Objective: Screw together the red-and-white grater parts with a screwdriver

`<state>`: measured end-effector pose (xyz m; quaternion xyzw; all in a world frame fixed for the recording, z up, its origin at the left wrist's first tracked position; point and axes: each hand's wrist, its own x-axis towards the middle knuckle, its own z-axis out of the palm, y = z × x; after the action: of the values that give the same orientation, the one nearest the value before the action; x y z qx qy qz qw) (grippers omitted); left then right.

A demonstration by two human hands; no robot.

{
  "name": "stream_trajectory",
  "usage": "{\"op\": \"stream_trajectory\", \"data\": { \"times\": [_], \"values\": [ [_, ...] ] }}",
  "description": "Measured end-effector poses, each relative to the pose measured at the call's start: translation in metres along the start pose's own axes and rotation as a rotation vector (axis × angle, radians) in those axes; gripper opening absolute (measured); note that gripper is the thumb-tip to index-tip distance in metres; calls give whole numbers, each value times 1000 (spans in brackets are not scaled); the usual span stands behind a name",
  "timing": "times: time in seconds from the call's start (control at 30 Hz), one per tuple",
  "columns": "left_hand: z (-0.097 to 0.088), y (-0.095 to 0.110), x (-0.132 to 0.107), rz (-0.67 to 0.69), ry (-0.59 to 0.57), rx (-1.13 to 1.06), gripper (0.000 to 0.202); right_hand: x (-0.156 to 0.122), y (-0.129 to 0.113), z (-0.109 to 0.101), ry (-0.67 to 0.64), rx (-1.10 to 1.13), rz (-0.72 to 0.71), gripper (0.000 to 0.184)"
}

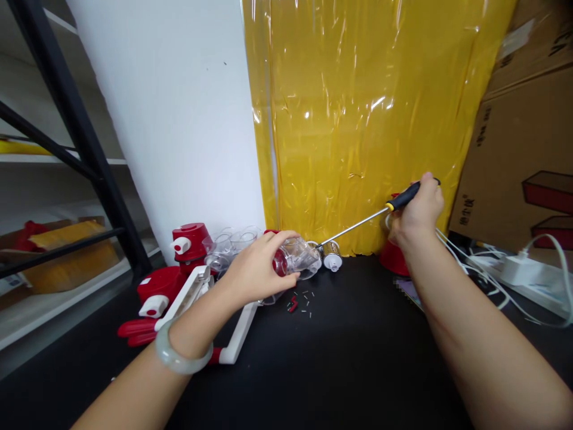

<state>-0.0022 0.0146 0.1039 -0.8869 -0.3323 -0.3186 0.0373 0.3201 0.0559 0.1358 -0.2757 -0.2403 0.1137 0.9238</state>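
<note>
My left hand point(255, 263) is wrapped around a clear plastic housing point(303, 257) with a red part inside it, held just over the black table. In my right hand point(421, 209) is a long screwdriver point(358, 227) with a black and yellow handle. Its shaft slants down leftward, and the tip reaches the open end of the housing; whether it touches a screw cannot be made out. Close to that tip lies a metal grater drum point(332, 255) with a white end. Several small screws point(306, 303) and a little red piece point(293, 304) are scattered below my left hand.
Left stand red housings point(191, 242) with white knobs, clear plastic hoppers point(235, 242) and white crank handles point(239, 334). A red object point(394, 258) is behind my right wrist. White cables and a power strip point(537, 286) lie right, near a cardboard box point(519, 149). Yellow plastic sheeting point(358, 119) hangs behind.
</note>
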Motion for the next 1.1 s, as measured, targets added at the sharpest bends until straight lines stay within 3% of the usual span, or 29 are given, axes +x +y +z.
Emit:
{"op": "stream_trajectory", "data": {
  "times": [0.1,0.6,1.1],
  "values": [
    [-1,0,0,-14,-9,11,64,-4,2,2,46,30,-39,22],
    [-2,3,-2,-20,-56,51,65,-8,11,3,-41,-1,-72,24],
    [-2,6,-1,-16,-30,57,64,-12,15,4,-34,5,-63,24]
  ]
}}
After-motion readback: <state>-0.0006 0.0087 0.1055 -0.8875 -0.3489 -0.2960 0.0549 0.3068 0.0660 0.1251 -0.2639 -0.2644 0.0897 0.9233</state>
